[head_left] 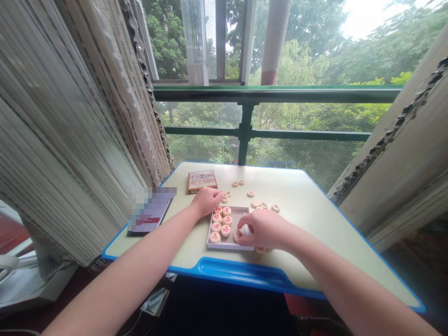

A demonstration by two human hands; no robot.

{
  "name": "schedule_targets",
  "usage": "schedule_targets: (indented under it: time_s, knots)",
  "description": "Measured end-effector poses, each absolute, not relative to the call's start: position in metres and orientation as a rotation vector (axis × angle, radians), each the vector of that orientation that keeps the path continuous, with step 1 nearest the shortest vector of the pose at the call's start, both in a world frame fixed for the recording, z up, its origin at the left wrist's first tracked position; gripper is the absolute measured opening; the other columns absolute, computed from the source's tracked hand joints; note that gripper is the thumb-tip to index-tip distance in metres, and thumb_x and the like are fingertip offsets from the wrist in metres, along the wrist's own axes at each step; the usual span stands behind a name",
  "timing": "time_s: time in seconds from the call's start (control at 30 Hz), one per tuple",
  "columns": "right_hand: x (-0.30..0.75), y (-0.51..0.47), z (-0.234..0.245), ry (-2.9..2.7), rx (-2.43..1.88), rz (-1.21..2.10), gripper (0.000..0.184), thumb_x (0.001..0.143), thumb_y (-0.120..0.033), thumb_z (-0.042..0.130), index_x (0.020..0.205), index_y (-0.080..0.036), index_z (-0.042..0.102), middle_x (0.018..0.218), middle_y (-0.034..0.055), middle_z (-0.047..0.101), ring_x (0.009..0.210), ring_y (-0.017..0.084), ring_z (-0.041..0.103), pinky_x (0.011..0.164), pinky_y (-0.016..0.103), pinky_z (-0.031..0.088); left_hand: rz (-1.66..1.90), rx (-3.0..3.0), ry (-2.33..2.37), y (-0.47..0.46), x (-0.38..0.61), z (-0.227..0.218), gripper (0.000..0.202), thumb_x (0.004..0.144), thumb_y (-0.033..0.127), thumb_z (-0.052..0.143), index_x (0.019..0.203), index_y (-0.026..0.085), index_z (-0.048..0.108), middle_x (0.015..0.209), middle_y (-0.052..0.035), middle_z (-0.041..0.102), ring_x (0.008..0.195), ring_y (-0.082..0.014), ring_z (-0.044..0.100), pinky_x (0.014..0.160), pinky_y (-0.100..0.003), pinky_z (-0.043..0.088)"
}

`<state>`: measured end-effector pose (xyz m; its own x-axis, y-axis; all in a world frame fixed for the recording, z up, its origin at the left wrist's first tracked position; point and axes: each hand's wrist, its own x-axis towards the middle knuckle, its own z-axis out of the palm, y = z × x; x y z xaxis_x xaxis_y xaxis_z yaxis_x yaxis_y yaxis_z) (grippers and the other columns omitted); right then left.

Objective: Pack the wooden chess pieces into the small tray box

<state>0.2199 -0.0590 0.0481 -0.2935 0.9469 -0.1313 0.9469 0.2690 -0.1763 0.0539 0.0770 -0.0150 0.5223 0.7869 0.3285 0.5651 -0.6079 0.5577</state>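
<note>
A shallow white box tray (213, 246) lies on the table, with round wooden Chinese chess pieces marked in red standing in two columns on its left side. My right hand (264, 228) reaches over the tray's right part, thumb and fingers closed on a Chinese chess piece (238, 235) at the tray floor. My left hand (207, 201) is just beyond the tray's far left corner, fingers curled together beside loose pieces (225, 199); what they hold, if anything, is hidden. More pieces (276, 208) lie to the right, some partly covered by my right hand.
A printed box lid (202, 181) sits at the back left of the cream table (332, 261), which has a blue edge. A tablet-like device (154, 212), partly blurred, lies at the left edge. Several pieces (250, 193) are scattered toward the back. Curtains flank a green window railing (280, 94).
</note>
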Motion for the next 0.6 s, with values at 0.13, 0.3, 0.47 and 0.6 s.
schedule_targets:
  time_s: [0.13, 0.3, 0.47, 0.6]
  knots:
    - [0.2273, -0.0533, 0.0497, -2.456, -1.868, 0.395, 0.025, 0.070, -0.039, 0.059, 0.086, -0.025, 0.071, 0.069, 0.0013, 0.067, 0.056, 0.013, 0.055, 0.049, 0.021, 0.031, 0.776, 2.375, 1.110, 0.0782, 0.0542, -0.0166, 0.040, 0.080, 0.034, 0.038, 0.047, 0.015, 0.048, 0.045, 0.0016, 0.048, 0.048, -0.0096, 0.042, 0.053, -0.023, 0.029]
    - [0.2264, -0.0499, 0.0454, -2.505, -1.737, 0.506, 0.019, 0.070, -0.024, 0.056, 0.080, -0.026, 0.072, 0.068, -0.0008, 0.067, 0.057, 0.012, 0.054, 0.051, 0.020, 0.032, 0.766, 2.360, 1.094, 0.0805, 0.0548, -0.0197, 0.040, 0.081, 0.035, 0.038, 0.047, 0.015, 0.048, 0.045, 0.0022, 0.046, 0.048, -0.0096, 0.042, 0.054, -0.023, 0.029]
    - [0.2253, -0.0497, 0.0432, -2.504, -1.630, 0.524, 0.018, 0.071, -0.022, 0.057, 0.081, -0.025, 0.072, 0.073, -0.0006, 0.068, 0.064, 0.012, 0.056, 0.055, 0.020, 0.035, 0.789, 2.336, 1.063, 0.0819, 0.0553, -0.0200, 0.041, 0.081, 0.035, 0.038, 0.047, 0.016, 0.047, 0.044, 0.0026, 0.045, 0.048, -0.0096, 0.042, 0.053, -0.023, 0.029]
    - [0.2273, -0.0489, 0.0435, -2.530, -1.674, 0.546, 0.016, 0.070, -0.023, 0.059, 0.078, -0.024, 0.072, 0.067, -0.0007, 0.066, 0.059, 0.012, 0.053, 0.053, 0.021, 0.035, 0.809, 2.281, 1.070, 0.0819, 0.0560, -0.0192, 0.040, 0.081, 0.035, 0.038, 0.047, 0.016, 0.046, 0.044, 0.0026, 0.047, 0.048, -0.0098, 0.042, 0.052, -0.023, 0.031]
